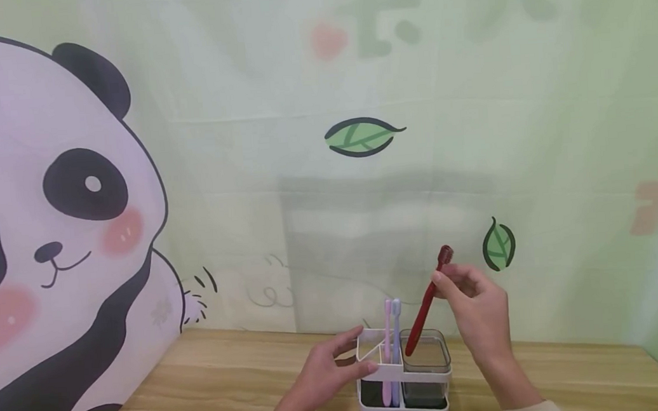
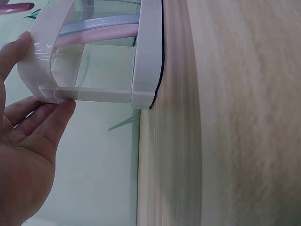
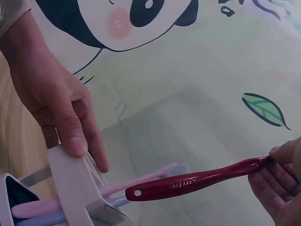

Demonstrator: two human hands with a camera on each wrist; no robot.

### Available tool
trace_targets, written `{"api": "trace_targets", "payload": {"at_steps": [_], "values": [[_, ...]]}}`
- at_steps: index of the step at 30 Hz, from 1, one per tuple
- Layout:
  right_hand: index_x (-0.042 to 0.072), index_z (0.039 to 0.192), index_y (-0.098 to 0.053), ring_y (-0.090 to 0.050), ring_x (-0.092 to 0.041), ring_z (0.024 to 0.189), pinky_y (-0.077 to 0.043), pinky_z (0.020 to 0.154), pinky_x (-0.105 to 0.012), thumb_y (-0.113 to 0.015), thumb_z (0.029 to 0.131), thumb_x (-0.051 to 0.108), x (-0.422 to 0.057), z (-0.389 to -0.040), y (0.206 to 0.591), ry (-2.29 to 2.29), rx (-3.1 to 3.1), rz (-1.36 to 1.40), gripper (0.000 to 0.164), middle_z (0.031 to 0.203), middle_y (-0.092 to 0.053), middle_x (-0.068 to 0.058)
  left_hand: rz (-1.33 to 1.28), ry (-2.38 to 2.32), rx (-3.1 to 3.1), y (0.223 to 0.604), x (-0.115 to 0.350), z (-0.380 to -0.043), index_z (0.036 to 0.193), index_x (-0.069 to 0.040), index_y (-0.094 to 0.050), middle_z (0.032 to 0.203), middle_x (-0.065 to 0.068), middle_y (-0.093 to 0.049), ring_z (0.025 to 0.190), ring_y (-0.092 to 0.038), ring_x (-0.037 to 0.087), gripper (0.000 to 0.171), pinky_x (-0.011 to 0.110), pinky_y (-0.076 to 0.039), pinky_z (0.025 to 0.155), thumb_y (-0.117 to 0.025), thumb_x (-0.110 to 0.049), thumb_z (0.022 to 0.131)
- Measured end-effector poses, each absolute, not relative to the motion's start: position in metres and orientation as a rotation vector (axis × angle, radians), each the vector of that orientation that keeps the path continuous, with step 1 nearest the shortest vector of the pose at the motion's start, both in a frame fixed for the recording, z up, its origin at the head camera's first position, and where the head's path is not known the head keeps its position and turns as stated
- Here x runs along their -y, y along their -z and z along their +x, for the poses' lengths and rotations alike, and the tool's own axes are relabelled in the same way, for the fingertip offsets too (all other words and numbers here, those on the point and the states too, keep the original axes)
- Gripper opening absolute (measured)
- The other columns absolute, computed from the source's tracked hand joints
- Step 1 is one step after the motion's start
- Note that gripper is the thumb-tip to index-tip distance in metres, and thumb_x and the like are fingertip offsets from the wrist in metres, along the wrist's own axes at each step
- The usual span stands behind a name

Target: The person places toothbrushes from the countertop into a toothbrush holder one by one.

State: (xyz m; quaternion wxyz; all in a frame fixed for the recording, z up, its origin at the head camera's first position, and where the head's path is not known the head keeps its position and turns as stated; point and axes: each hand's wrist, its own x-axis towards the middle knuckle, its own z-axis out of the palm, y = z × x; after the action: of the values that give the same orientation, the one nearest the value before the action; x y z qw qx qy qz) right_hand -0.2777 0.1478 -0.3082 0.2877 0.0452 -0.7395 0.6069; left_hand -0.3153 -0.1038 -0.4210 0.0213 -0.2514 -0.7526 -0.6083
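My left hand (image 1: 326, 372) grips the upper band of a white toothbrush holder (image 1: 386, 374), thumb on the front and fingers round the far side. In the left wrist view the holder (image 2: 40, 59) stands on the table. A pink toothbrush (image 1: 387, 329) and a light blue toothbrush (image 1: 396, 325) stand side by side in a middle slot. Thumb and fingers of my right hand (image 1: 482, 312) pinch a dark red toothbrush (image 1: 423, 310) just below its head. It tilts, bristles up, with its handle end (image 3: 141, 192) over the clear cup (image 1: 434, 369) on the holder's right.
The holder is on a wood-grain table (image 1: 232, 384). Behind it hangs a pale green backdrop (image 1: 236, 193) with printed leaves and a large panda (image 1: 99, 272) at left. Divided slots (image 1: 369, 349) lie left of the two standing toothbrushes.
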Motion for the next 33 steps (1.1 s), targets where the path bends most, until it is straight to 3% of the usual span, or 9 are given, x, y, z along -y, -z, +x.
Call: {"api": "trace_targets", "payload": {"at_steps": [20, 33], "values": [[0.003, 0.118, -0.072, -0.073, -0.008, 0.088, -0.056, 0.082, -0.019, -0.076, 0.102, 0.024, -0.125, -0.286, 0.335, -1.645, 2.007, 0.156, 0.026, 0.107, -0.077, -0.008, -0.765, 1.879, 2.344, 0.42, 0.104, -0.314, 0.152, -0.001, -0.056, 0.146, 0.028, -0.059, 0.128, -0.062, 0.046, 0.068, 0.042, -0.061, 0.097, -0.086, -0.02, 0.093], [0.003, 0.113, -0.074, -0.074, -0.019, 0.094, -0.058, 0.082, -0.018, -0.079, 0.1, 0.018, -0.119, -0.288, 0.353, -1.607, 2.063, 0.186, 0.021, 0.105, -0.076, -0.008, -0.789, 1.871, 2.332, 0.42, 0.104, -0.315, 0.151, 0.0, -0.056, 0.148, 0.026, -0.058, 0.132, -0.06, 0.045, 0.067, 0.042, -0.06, 0.099, -0.085, -0.019, 0.094]]}}
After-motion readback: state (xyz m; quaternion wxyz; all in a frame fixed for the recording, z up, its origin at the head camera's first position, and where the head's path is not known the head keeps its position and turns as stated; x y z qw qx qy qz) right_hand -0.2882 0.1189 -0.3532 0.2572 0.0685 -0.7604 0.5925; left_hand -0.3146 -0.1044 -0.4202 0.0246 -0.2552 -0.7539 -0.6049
